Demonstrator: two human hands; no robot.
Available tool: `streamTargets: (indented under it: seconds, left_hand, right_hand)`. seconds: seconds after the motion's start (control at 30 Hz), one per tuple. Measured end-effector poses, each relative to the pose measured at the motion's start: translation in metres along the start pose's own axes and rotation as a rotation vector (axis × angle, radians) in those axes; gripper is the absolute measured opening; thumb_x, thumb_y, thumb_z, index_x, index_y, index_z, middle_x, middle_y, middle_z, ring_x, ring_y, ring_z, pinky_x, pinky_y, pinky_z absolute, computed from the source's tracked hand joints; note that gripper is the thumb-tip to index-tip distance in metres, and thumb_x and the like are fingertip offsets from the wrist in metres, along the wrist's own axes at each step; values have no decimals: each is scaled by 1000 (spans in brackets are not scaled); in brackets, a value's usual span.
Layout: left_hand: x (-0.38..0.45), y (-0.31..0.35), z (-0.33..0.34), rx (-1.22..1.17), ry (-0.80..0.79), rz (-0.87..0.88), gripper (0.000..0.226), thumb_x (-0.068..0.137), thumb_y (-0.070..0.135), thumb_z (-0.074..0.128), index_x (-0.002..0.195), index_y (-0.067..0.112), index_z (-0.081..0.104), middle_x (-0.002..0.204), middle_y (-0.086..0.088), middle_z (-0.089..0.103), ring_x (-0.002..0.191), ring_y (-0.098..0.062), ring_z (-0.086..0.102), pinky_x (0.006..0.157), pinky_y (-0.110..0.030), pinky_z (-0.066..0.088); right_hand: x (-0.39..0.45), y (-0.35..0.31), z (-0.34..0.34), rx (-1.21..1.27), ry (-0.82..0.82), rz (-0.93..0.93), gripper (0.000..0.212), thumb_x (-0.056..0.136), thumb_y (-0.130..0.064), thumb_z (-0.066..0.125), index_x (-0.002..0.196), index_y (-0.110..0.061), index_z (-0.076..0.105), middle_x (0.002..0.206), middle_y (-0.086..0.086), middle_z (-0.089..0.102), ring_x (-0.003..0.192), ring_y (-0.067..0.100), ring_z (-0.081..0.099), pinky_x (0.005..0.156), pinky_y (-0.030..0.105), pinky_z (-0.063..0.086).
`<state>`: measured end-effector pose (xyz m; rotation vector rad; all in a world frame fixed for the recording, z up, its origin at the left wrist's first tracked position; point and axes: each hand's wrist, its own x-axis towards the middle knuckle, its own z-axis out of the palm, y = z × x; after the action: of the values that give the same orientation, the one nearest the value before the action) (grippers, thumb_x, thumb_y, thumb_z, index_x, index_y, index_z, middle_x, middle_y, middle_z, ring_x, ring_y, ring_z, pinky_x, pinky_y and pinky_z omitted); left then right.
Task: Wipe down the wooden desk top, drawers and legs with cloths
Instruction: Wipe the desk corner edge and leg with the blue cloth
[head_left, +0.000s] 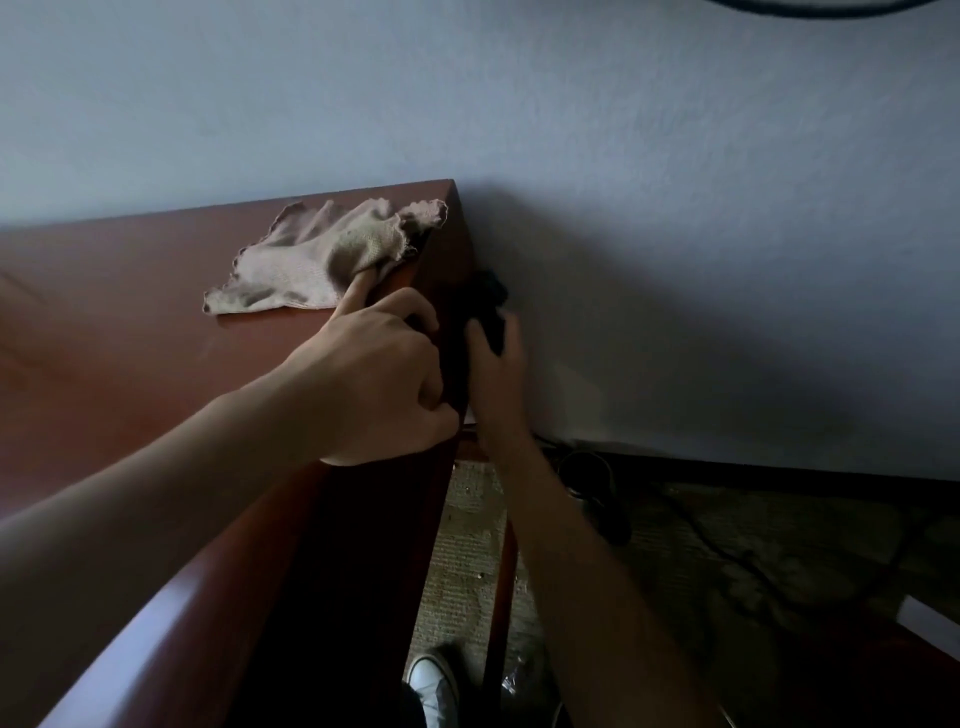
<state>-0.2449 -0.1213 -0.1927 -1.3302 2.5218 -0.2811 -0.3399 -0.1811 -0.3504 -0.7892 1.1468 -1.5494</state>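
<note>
Left forearm crosses the lower frame, bare, reaching up and right over the desk (130, 332). Left hand (374, 384) sits at the desk's right edge: index finger stretched forward, its tip tucked under the beige cloth (317, 260); other fingers curled over the edge, thumb hooked low on the side face. Left grip: clenched on the desk edge, with only the index finger touching the beige cloth.

Beige cloth lies rumpled on the desk top near the far right corner, frayed wavy hem, one corner lifted close to the wall (675, 182). Darker smudges on its near-left corner.

Right hand (498, 358) reaches up outside the desk's right side, in shadow. Its fingers wrap a dark cloth (488, 296), bunched, pressed against the upper side face of the desk just below the top corner. Right grip: grasping the dark cloth.

Desk is reddish-brown wood, glossy, with a pale sheen along the near front edge. A slim desk leg (501, 597) runs down beside the right forearm.

Below: ribbed tan carpet (467, 545), a white shoe (434, 680) at the bottom edge, dark cables (727, 551) trailing across the floor by the wall base. Pale wall fills the upper frame, with the desk's shadow cast to the right
</note>
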Motion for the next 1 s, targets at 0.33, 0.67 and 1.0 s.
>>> streamTargets:
  seconds: [0.33,0.67,1.0]
  left_hand:
    - [-7,-4,-8,-509,300,20,30,77,47,49,90,21,56,90,12,55,93,-14,48,91,-39,40]
    - [-10,-2,-8,-593,298,-51,66,88,42,44,152,24,47,155,9,45,144,-6,34,113,-28,29]
    - [-4,-3,-6,-530,346,-10,60,86,34,44,137,7,62,151,-4,54,143,-7,32,113,-3,1]
  right_hand:
    - [33,-55,28,-150,-78,-233,39,105,-28,52,140,-9,50,129,15,62,118,29,60,100,41,47]
    - [-143,-13,-3,-144,-184,-368,46,106,-39,46,150,-23,42,148,-9,51,134,-2,46,109,22,40]
    - [66,-13,27,-283,8,-105,30,103,-41,48,123,-19,54,112,6,68,102,24,67,91,54,54]
